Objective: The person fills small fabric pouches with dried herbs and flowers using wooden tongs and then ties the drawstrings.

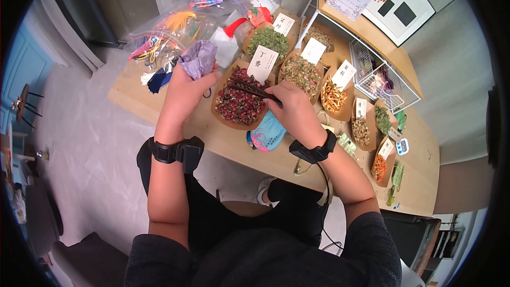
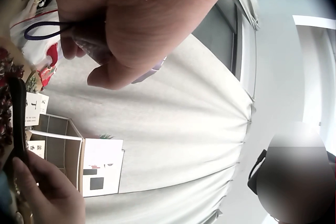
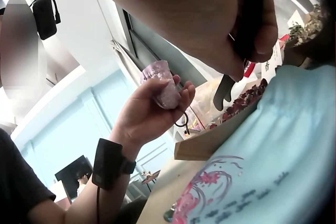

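My left hand (image 1: 186, 93) grips a small light-purple pouch (image 1: 198, 58) with its mouth upward, left of the dried flowers. A dark drawstring loop hangs below the pouch in the right wrist view. My right hand (image 1: 293, 110) holds dark tongs (image 1: 245, 88), their tips over dark red dried rosebuds (image 1: 239, 107) in a brown paper tray. In the right wrist view the tips of the tongs (image 3: 224, 91) are close above the buds. A white card (image 1: 262, 62) with Chinese characters stands in this tray. Under my right hand lies a light-blue printed pouch (image 1: 268, 132).
Several more paper trays hold dried herbs (image 1: 268, 41) and orange petals (image 1: 333, 96), each with a card. Clear bags of tassels (image 1: 178, 24) lie at the back left. A wooden shelf (image 1: 366, 34) with wire baskets stands at the back right, near a small timer (image 1: 404, 146).
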The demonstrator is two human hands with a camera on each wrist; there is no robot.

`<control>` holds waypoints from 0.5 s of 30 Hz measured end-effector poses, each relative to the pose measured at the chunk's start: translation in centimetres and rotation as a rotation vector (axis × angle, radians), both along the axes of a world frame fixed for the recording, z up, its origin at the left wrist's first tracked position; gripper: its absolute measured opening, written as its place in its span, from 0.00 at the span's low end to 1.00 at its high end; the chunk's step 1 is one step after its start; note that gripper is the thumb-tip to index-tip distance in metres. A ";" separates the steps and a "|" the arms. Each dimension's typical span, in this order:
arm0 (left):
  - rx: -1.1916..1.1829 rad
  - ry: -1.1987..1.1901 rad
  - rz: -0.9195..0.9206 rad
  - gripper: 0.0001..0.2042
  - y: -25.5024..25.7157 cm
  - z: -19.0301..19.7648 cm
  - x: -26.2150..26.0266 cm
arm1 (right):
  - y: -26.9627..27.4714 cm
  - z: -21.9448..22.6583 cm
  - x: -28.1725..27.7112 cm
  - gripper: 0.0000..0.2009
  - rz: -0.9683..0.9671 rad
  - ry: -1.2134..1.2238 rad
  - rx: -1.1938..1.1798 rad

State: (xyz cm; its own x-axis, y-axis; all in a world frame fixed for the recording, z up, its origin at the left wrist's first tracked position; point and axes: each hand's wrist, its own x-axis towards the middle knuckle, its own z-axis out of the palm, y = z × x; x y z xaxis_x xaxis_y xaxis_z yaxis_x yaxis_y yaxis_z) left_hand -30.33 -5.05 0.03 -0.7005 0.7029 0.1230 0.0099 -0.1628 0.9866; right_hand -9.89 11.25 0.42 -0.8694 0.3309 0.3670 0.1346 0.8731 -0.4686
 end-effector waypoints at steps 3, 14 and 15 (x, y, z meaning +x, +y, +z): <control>0.003 -0.005 -0.013 0.19 0.0 -0.2 0.0 | 0.0 -0.5 -0.1 0.09 -0.006 -0.006 0.028; -0.056 0.133 0.071 0.29 0.4 -1.1 0.1 | 0.7 1.3 0.1 0.08 -0.031 0.190 0.033; -0.072 0.176 0.044 0.29 0.4 -1.2 0.1 | 0.4 1.9 0.2 0.08 -0.052 0.222 0.007</control>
